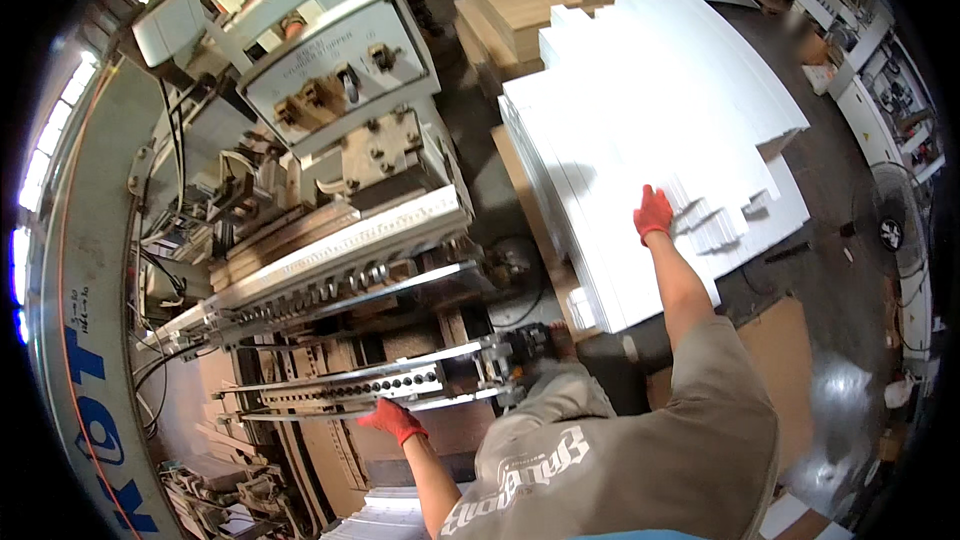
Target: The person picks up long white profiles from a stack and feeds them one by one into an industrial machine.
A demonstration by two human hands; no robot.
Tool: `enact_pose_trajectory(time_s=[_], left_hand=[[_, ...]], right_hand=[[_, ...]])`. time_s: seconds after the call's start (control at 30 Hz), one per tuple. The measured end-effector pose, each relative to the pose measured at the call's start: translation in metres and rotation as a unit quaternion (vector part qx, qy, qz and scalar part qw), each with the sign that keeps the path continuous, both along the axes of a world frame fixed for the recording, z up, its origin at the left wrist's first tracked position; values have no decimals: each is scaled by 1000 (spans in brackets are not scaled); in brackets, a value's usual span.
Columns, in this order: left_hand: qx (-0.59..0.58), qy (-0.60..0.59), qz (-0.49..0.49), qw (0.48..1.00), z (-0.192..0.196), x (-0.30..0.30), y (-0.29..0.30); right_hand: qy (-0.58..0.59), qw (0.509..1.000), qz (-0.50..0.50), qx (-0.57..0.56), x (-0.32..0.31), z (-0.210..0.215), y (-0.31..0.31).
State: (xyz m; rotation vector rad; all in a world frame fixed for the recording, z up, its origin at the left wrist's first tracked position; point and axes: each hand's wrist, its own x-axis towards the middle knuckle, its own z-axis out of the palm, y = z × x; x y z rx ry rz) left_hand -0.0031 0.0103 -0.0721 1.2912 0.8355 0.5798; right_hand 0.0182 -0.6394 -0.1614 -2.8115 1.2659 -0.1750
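Head view: right hand in a red glove lies flat, fingers spread, on the stack of white sheets at 2 o'clock, while the red-gloved left hand at 7 o'clock rests on the machine's metal rail, grip undeterminable.

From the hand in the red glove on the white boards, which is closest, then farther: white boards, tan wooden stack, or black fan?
1. White boards: right hand rests on them.
2. Black fan: on the floor to the right.
3. Tan wooden stack: beyond the boards, at the top.
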Motion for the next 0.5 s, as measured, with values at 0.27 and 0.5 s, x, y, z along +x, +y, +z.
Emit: enact_pose_trajectory(time_s=[0.27, 0.5], left_hand=[[187, 138, -28, 972, 3, -18, 10], [446, 172, -47, 877, 54, -63, -39]], right_hand=[[-18, 965, 33, 261, 28, 41, 3], [-368, 725, 34, 581, 13, 115, 113]])
